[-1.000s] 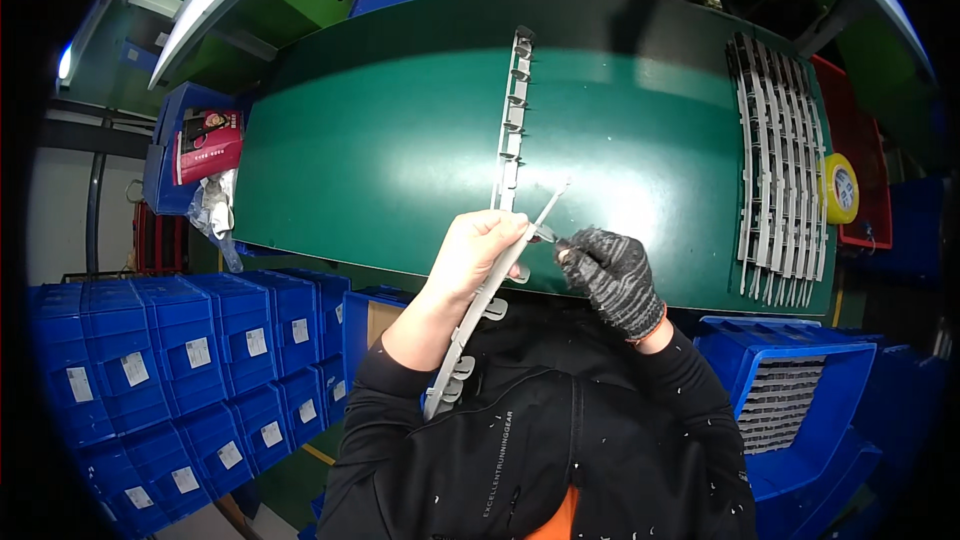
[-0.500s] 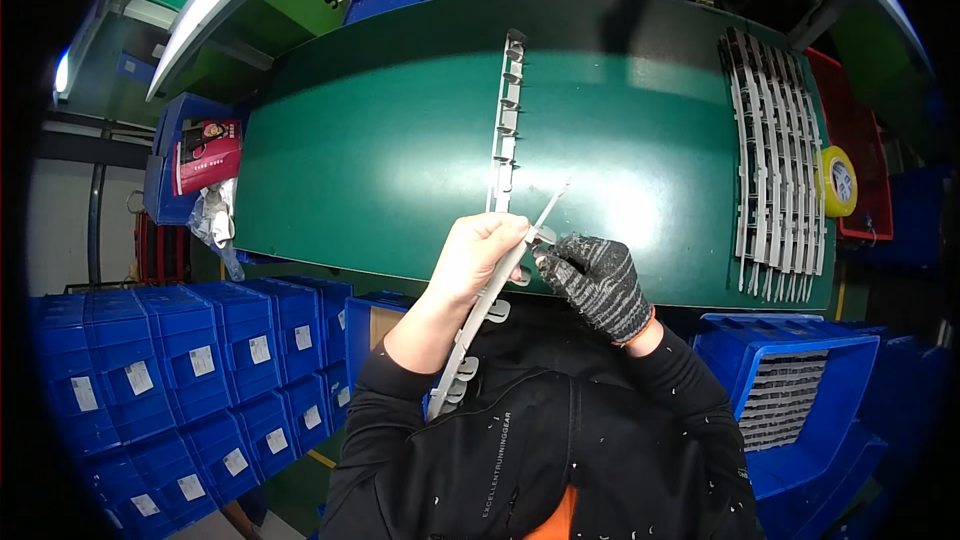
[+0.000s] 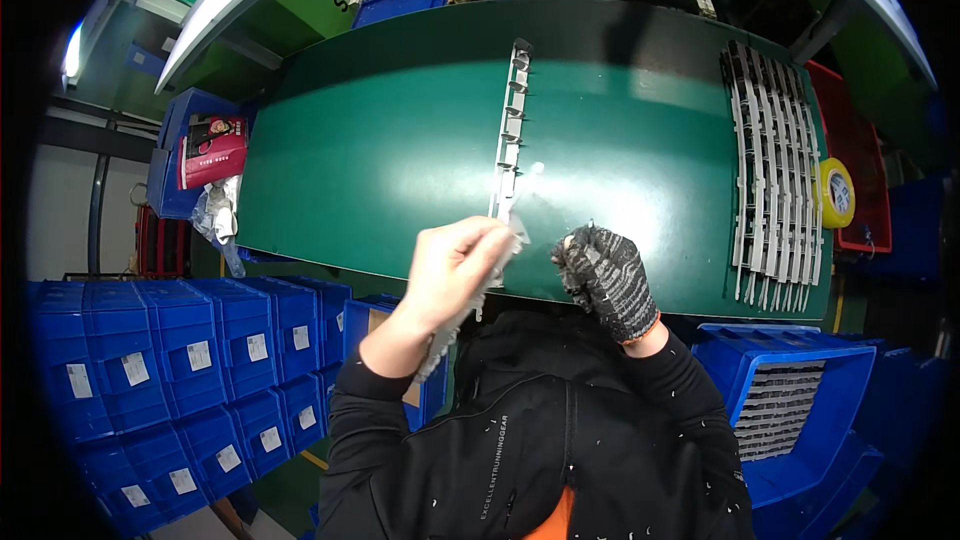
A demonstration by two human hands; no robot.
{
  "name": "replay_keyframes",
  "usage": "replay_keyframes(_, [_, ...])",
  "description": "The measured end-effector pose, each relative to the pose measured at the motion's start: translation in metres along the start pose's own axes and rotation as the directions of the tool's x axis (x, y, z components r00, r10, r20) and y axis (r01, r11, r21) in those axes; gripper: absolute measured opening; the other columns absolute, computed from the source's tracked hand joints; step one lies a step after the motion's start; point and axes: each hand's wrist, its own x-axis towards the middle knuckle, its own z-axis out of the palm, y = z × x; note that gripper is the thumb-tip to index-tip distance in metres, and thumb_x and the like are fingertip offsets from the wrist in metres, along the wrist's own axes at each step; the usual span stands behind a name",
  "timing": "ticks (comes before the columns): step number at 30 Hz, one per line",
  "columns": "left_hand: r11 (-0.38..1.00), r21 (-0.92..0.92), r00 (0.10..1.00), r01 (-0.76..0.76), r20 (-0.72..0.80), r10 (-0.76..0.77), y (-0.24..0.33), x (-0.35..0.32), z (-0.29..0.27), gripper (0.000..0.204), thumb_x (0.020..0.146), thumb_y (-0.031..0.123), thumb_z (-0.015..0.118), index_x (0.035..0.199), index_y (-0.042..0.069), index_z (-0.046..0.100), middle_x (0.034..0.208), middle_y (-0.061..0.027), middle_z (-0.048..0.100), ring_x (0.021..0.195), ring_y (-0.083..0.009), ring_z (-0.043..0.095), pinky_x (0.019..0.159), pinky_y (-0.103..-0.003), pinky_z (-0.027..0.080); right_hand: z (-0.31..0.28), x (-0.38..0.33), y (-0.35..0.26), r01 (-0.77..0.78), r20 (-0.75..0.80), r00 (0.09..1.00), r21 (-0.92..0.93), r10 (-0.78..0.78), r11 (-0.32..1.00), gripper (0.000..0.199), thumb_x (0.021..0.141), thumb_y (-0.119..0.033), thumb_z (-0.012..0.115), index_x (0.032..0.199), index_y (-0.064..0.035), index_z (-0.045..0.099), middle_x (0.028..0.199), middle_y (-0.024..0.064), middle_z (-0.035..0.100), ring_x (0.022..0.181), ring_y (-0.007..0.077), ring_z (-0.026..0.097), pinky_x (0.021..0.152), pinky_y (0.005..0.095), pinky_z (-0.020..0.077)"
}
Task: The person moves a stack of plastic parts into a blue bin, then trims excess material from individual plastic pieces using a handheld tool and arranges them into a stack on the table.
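Note:
My bare left hand (image 3: 448,272) is closed around a long light-grey plastic strip (image 3: 436,352) with tabs along its side. The strip slants from above the table's near edge down toward my sleeve, and motion smears it. To its right, apart from the strip, my right hand (image 3: 612,285) wears a dark grey knitted glove. Its fingers are curled together; anything inside them is hidden. Beyond my left hand, a similar grey strip with dark clips (image 3: 511,130) lies lengthwise on the green table (image 3: 370,150). A small pale blur (image 3: 537,168) shows beside that strip.
Several clipped strips (image 3: 775,170) lie side by side at the table's right end, next to a yellow tape roll (image 3: 837,193) and a red bin (image 3: 860,225). A blue crate (image 3: 850,370) at lower right holds more strips. Stacked blue crates (image 3: 230,325) stand at left.
My hands have moved apart: the left shifted slightly left with its strip, the right drew away from the strip to the right. The thin sliver sticking up beyond the left hand no longer shows.

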Motion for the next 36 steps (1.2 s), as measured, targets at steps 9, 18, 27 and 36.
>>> replay_keyframes(9, [0.383, -0.593, 0.701, -0.708, -0.528, 0.479, 0.095, -0.079, -0.193, 0.037, 0.078, 0.009, 0.048, 0.047, 0.016, 0.03, 0.046, 0.003, 0.028, 0.057, -0.0106, 0.026, 0.058, -0.026, 0.026, 0.007, 0.015, 0.05, -0.22, 0.132, 0.972, 0.24, 0.192, 0.946, 0.029, 0.087, -0.027, 0.056, 0.093, 0.0014, 0.056, 0.071, 0.0089, 0.062, 0.046, 0.0112, 0.055, 0.036, 0.0199, 0.0373])
replay_keyframes(18, [0.18, -0.774, 0.78, -0.607, -0.536, 0.323, -0.032, -0.033, -0.093, 0.038, 0.09, 0.025, 0.046, 0.054, 0.016, 0.039, 0.05, 0.0049, 0.04, 0.055, -0.0106, 0.033, 0.057, -0.025, 0.028, -0.037, 0.048, 0.047, 0.058, -0.229, 0.96, 0.726, 0.162, 0.686, 0.012, 0.087, -0.017, 0.054, 0.089, -0.0044, 0.053, 0.079, 0.0094, 0.061, 0.049, 0.0135, 0.055, 0.031, 0.0179, 0.0327])
replay_keyframes(27, [0.993, -0.115, 0.923, 0.042, 0.384, 0.005, -0.099, -0.023, -0.132, 0.037, 0.086, 0.033, 0.053, 0.092, -0.002, 0.064, 0.096, -0.0148, 0.062, 0.091, -0.0243, 0.056, 0.082, -0.036, 0.044, -0.055, 0.042, -0.016, 0.25, -0.406, 0.911, 0.39, -0.079, 0.886, 0.012, 0.082, -0.005, 0.054, 0.093, 0.0, 0.053, 0.062, 0.0078, 0.055, 0.046, 0.011, 0.051, 0.034, 0.0188, 0.0333])
replay_keyframes(36, [0.633, -0.551, 0.787, 0.543, 0.598, -0.154, -0.041, 0.038, 0.032, 0.046, 0.089, 0.039, 0.045, 0.094, -0.006, 0.055, 0.08, -0.0143, 0.06, 0.05, -0.0192, 0.057, 0.047, -0.028, 0.048, -0.015, 0.044, -0.018, 0.233, -0.132, 0.962, -0.073, -0.241, 0.97, 0.014, 0.083, -0.007, 0.055, 0.093, 0.0027, 0.058, 0.076, 0.0098, 0.061, 0.063, 0.019, 0.06, 0.057, 0.0285, 0.0466])
